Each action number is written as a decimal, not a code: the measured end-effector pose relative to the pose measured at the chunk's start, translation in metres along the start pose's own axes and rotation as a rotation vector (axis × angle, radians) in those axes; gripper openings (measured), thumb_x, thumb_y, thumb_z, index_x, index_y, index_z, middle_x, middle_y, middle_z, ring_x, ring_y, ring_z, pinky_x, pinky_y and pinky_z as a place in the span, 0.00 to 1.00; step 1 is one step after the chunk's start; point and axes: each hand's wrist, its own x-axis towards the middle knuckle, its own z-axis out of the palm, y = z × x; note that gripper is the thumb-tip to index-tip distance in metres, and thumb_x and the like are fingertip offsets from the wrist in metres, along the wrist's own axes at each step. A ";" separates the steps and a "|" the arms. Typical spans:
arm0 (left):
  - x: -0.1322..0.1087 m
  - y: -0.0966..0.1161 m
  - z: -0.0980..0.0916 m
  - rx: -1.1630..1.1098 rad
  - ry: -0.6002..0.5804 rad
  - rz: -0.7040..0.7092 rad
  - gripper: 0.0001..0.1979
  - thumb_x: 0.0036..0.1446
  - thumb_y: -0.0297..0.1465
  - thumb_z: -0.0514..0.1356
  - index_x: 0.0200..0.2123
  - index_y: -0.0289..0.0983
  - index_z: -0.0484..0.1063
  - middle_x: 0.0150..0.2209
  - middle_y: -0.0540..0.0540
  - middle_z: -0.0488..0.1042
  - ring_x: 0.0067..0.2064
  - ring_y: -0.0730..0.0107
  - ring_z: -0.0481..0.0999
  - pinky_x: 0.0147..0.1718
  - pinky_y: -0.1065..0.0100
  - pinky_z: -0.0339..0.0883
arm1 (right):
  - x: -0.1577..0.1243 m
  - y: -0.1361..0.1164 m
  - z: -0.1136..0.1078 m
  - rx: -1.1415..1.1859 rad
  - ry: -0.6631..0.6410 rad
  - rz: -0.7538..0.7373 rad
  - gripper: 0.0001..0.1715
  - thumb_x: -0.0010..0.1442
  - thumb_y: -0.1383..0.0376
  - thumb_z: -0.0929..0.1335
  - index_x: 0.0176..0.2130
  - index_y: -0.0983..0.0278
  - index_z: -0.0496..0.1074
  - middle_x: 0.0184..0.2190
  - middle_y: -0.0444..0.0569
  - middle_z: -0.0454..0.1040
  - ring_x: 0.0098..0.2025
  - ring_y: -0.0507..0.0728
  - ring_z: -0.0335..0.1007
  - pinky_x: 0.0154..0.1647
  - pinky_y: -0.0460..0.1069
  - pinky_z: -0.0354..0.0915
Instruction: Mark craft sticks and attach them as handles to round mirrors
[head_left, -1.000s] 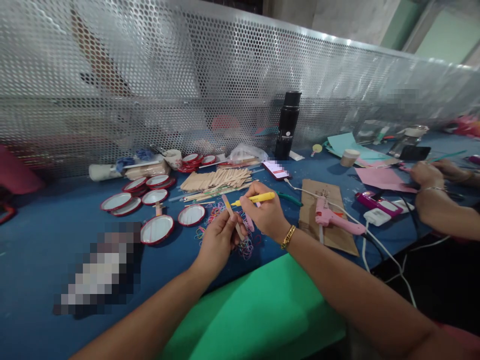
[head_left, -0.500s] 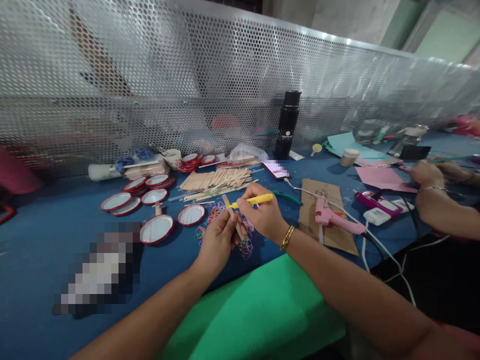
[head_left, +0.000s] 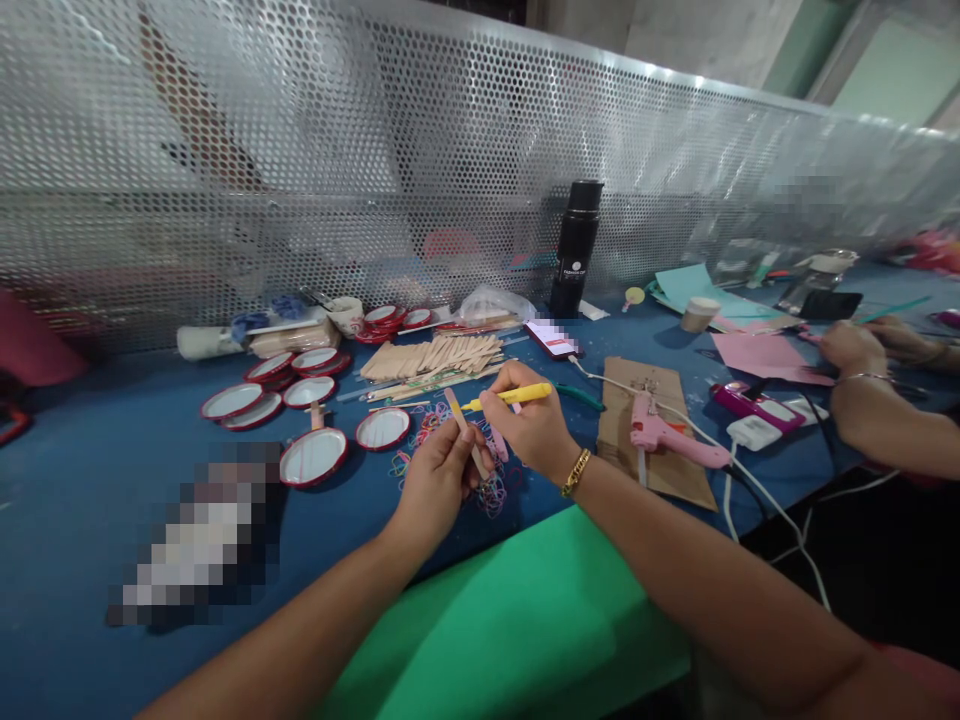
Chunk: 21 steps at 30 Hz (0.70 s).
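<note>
My left hand (head_left: 442,465) pinches a wooden craft stick (head_left: 478,462) that slants up to the left. Its upper end shows pink and yellow colouring. In my right hand (head_left: 525,420) is a yellow marker (head_left: 531,394), its tip pointing left beside the upper part of the stick; whether it touches cannot be made out. Beneath both hands lies a tangle of colourful rubber bands (head_left: 491,497). Just left of them rests a round red-rimmed lid (head_left: 383,429), and a larger lid (head_left: 313,458) with a piece of stick at its top lies farther left.
Behind my hands is a pile of craft sticks (head_left: 431,357). A phone (head_left: 553,338) and black flask (head_left: 576,250) stand beyond. To the right, a pink glue gun (head_left: 671,435) with cables rests on cardboard (head_left: 694,488). Another person's hand (head_left: 855,350) works at far right.
The marker tip has drawn back slightly to the right from the stick, and a yellow patch now shows there. My left hand has barely moved.
</note>
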 end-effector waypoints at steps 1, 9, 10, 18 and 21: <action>0.000 0.000 0.000 0.002 -0.001 0.001 0.22 0.59 0.52 0.61 0.27 0.39 0.70 0.18 0.53 0.67 0.19 0.75 0.61 0.18 0.72 0.52 | 0.000 0.000 0.000 0.010 -0.005 0.001 0.13 0.60 0.61 0.68 0.26 0.57 0.61 0.19 0.40 0.67 0.26 0.55 0.66 0.26 0.49 0.63; -0.001 0.000 0.000 0.010 -0.005 0.007 0.22 0.59 0.52 0.60 0.27 0.39 0.69 0.18 0.54 0.67 0.19 0.75 0.61 0.18 0.73 0.52 | 0.000 -0.001 0.000 0.024 0.011 0.003 0.13 0.59 0.62 0.68 0.26 0.57 0.61 0.19 0.40 0.66 0.25 0.55 0.65 0.26 0.49 0.63; 0.000 0.000 0.000 0.010 -0.007 0.010 0.22 0.59 0.52 0.60 0.26 0.39 0.69 0.18 0.53 0.67 0.19 0.75 0.61 0.18 0.73 0.52 | 0.000 -0.001 0.000 0.026 0.009 0.001 0.13 0.59 0.62 0.68 0.26 0.57 0.62 0.19 0.40 0.67 0.25 0.54 0.65 0.27 0.49 0.63; 0.000 0.000 0.000 0.011 0.000 -0.003 0.21 0.60 0.51 0.60 0.27 0.39 0.69 0.18 0.54 0.67 0.19 0.75 0.61 0.17 0.73 0.52 | 0.000 -0.001 0.000 0.026 0.018 0.004 0.13 0.59 0.62 0.68 0.26 0.57 0.61 0.18 0.39 0.67 0.24 0.54 0.65 0.26 0.48 0.63; 0.000 0.000 -0.001 0.019 -0.006 0.006 0.22 0.59 0.52 0.60 0.27 0.39 0.69 0.19 0.53 0.68 0.19 0.75 0.61 0.18 0.73 0.53 | 0.000 -0.002 0.000 0.013 0.007 -0.012 0.13 0.59 0.61 0.68 0.25 0.57 0.62 0.18 0.40 0.66 0.25 0.54 0.65 0.26 0.48 0.63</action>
